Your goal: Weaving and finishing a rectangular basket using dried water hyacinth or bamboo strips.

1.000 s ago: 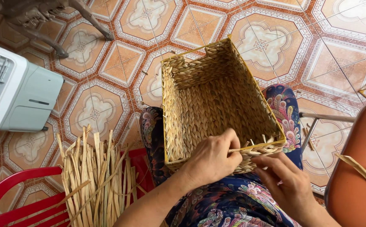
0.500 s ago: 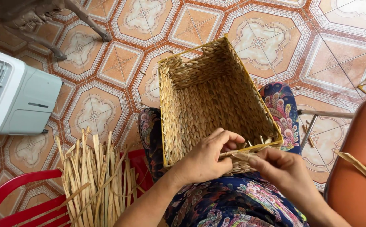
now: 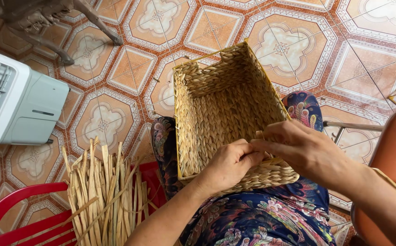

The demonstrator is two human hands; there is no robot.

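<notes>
The left hand (image 3: 231,162) and right hand (image 3: 303,150) are closed together on the near rim of the woven basket (image 3: 216,98), pinching a strand (barely visible between the fingers). The basket is rested on the lap; dried reeds (image 3: 102,191) are piled left of it.

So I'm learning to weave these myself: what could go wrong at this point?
The basket only rests tilted on the lap, so it might slide off toward the tiled floor. Both the left hand and right hand pinch at the near rim, where stiff strand ends could prick fingers or slip loose.
</notes>
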